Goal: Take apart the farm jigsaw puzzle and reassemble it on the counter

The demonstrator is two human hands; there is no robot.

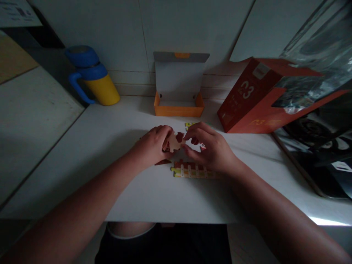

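My left hand [154, 145] is closed round jigsaw puzzle pieces [173, 142], whose pale tan backs face up, above the middle of the white table. Thumb and forefinger of my right hand [210, 146] pinch the right edge of the same pieces; whether these are joined or loose I cannot tell. Below the hands lies a joined strip of puzzle pieces [189, 170] with a yellow and white fence-like print, its right end partly hidden by my right hand. A yellow-green piece [189, 125] shows behind my right fingers. Under my left hand a brown piece [163, 162] sticks out.
An orange box [178, 110] with its lid up stands against the wall. To the left is a yellow and blue jug [103, 88]. A large red box [247, 99] leans at the right, beside a black appliance [324, 157] and clear plastic wrapping [321, 51].
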